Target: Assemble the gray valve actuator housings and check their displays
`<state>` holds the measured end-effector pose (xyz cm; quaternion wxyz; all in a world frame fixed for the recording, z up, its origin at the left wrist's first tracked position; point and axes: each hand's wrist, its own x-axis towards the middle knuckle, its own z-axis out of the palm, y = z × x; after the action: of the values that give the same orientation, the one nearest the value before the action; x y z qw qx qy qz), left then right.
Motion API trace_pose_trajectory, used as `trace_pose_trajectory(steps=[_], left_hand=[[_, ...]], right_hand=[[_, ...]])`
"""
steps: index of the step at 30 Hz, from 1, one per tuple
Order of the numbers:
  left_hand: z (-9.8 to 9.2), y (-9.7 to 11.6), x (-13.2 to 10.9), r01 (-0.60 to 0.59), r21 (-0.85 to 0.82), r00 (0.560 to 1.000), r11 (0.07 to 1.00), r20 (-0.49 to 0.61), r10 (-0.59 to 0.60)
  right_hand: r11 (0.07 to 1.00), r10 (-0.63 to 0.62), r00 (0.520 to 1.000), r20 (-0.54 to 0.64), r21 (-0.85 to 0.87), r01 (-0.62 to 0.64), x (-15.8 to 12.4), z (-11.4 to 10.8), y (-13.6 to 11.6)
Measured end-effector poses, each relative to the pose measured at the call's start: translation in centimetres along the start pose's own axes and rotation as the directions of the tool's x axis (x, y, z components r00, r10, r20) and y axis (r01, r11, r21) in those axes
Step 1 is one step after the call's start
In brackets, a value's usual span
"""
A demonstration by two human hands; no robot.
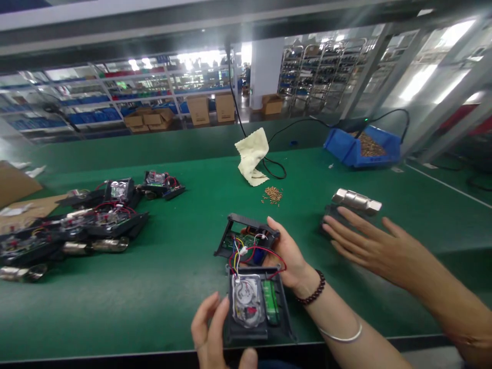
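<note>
An opened dark plastic meter-like housing lies in two halves, joined by red, white, yellow and blue wires. Its upper half (246, 237) holds a green circuit board, and my right hand (290, 256) grips that half at its right side, fingers partly hidden beneath. The lower half (248, 302), near the bench edge, carries a round mechanism under clear plastic and a green battery (271, 302). By its left edge is my left hand (211, 328), fingers apart and curved; whether a fingertip touches the edge I cannot tell.
A co-worker's hand (365, 241) rests over a dark device with a metal pipe fitting (356, 201). Several open units (111, 220) lie left. Small brass-coloured screws (272, 195), a pale cloth (252, 156) and a blue bin (346, 148) of small parts sit farther back.
</note>
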<state>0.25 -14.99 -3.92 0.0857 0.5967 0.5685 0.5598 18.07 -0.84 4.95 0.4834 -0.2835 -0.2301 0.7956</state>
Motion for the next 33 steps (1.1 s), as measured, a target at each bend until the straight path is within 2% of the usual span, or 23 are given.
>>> trace_pose_trajectory(steps=[2, 4, 5, 6, 8, 12, 14, 16, 19, 23, 25, 27, 30, 32, 33], left_hand=[[-1.3, 0.9, 3.8, -0.137, 0.116, 0.991, 0.984, 0.009, 0.137], [-1.8, 2.0, 7.8, -0.302, 0.153, 0.953, 0.941, 0.080, 0.293], [-1.7, 2.6, 9.6, -0.374, 0.165, 0.926, 0.913, 0.118, 0.358], [-1.5, 3.2, 11.1, -0.418, 0.173, 0.906, 0.892, 0.151, 0.396], [-0.6, 4.2, 13.0, -0.481, 0.165, 0.866, 0.861, 0.241, 0.438], [0.1, 5.3, 13.0, -0.507, 0.065, 0.836, 0.859, 0.278, 0.472], [-0.1, 5.6, 12.3, -0.500, -0.015, 0.828, 0.866, 0.287, 0.482], [-0.4, 5.6, 12.0, -0.488, -0.015, 0.831, 0.873, 0.297, 0.470], [-0.1, 5.3, 12.4, -0.491, 0.221, 0.855, 0.843, 0.307, 0.417], [1.2, 5.7, 13.4, -0.469, 0.542, 0.876, 0.698, 0.386, 0.289], [1.7, 6.2, 13.7, -0.427, 0.615, 0.892, 0.663, 0.405, 0.199], [1.9, 6.6, 13.7, -0.396, 0.630, 0.896, 0.668, 0.423, 0.133], [1.8, 6.7, 13.7, -0.392, 0.584, 0.878, 0.711, 0.469, 0.098], [1.6, 6.4, 13.7, -0.406, 0.546, 0.862, 0.733, 0.495, 0.109], [1.5, 6.3, 13.7, -0.413, 0.524, 0.855, 0.745, 0.504, 0.121]], right_hand=[[0.997, -0.080, 0.997, -0.014, 0.010, 0.081, -1.8, -2.6, -3.9], [0.990, -0.137, 0.990, -0.023, 0.027, 0.138, -3.1, -4.6, -7.1], [0.986, -0.159, 0.987, -0.021, 0.040, 0.160, -3.3, -5.0, -7.8], [0.987, -0.151, 0.988, -0.015, 0.048, 0.151, -3.1, -4.9, -7.8], [0.996, -0.074, 0.997, 0.007, 0.047, 0.073, -1.9, -3.3, -5.6], [0.996, 0.077, 0.996, 0.037, 0.038, -0.078, 1.3, 1.8, 1.7], [0.971, 0.207, 0.978, 0.004, 0.119, -0.206, 1.9, 3.4, 3.2], [0.944, 0.276, 0.961, -0.020, 0.194, -0.267, 1.9, 4.0, 3.2], [0.927, 0.302, 0.953, -0.020, 0.238, -0.289, 1.4, 3.7, 2.8], [0.944, 0.274, 0.960, 0.057, 0.175, -0.280, 1.4, 2.3, 3.6], [0.971, 0.216, 0.969, 0.117, 0.081, -0.226, 2.1, 1.0, 2.7], [0.981, 0.193, 0.968, 0.161, -0.051, -0.188, 3.5, -0.6, 0.0], [0.986, 0.163, 0.976, 0.144, -0.060, -0.156, 6.1, -2.4, -4.9], [0.988, 0.153, 0.979, 0.133, -0.057, -0.147, 7.2, -2.6, -6.2], [0.990, 0.138, 0.983, 0.123, -0.051, -0.133, 7.4, -2.4, -5.9]])
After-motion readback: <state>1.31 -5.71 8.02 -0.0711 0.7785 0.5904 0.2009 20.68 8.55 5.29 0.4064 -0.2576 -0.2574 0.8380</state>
